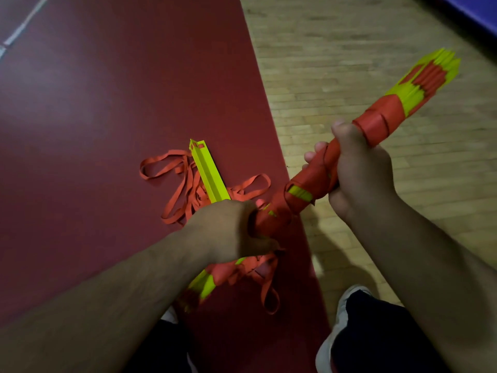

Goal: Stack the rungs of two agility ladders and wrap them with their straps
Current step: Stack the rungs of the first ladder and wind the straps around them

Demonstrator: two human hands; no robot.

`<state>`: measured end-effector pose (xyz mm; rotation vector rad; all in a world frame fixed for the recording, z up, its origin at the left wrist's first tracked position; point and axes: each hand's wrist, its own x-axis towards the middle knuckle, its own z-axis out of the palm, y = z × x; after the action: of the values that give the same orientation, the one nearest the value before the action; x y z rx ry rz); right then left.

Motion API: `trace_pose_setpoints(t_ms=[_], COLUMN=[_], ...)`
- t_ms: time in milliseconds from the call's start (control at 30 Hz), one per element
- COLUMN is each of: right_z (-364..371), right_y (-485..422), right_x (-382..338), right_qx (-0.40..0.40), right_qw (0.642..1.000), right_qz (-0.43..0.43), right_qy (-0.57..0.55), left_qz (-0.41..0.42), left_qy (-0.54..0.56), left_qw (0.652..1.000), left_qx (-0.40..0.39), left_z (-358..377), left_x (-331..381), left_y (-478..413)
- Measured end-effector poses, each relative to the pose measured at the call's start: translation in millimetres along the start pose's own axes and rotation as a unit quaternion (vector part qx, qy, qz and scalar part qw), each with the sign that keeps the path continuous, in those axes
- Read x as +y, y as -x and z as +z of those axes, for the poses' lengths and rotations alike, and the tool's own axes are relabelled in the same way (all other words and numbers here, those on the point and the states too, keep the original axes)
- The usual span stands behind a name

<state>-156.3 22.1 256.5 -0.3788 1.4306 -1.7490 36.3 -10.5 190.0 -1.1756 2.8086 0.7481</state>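
holding the bundle of rungs [403, 95] off the floor, slanted between both hands, the person probably meant to let the orange strap [376, 122] pass round it freely. the right hand [360, 173] was clenched round the wrapped middle, fingertips [313, 154] curling over the far side. the left hand [228, 230], lower down, gripped the bundle and seemed to pinch the strap, whose loose tail [269, 294] hung just below those fingers. beyond the left fingers, untouched on the red mat [107, 103], lay the second ladder [209, 173] among slack straps [172, 162].
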Motion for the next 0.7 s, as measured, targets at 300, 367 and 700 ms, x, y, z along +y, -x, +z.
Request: trace_pose_setpoints(t_ms=[300, 367, 700], right_z=[-14.8, -16.0, -2.6], right_y=[-9.4, -7.8, -9.1], right_x=[-12.2, -9.6, -6.0], right_qx=[-0.317, -0.354, -0.048], right_qw=[0.949, 0.934, 0.999], right_qz=[0.0, 0.041, 0.016], right_qy=[-0.006, -0.013, 0.0], left_qz=[0.051, 0.068, 0.017], left_qy=[0.278, 0.292, 0.053], left_qw=[0.95, 0.942, 0.997], left_qx=[-0.13, -0.15, -0.056], left_z=[-13.2, -13.3, -19.3], left_x=[0.7, 2.4, 1.3], left_y=[8.8, 11.3, 1.5])
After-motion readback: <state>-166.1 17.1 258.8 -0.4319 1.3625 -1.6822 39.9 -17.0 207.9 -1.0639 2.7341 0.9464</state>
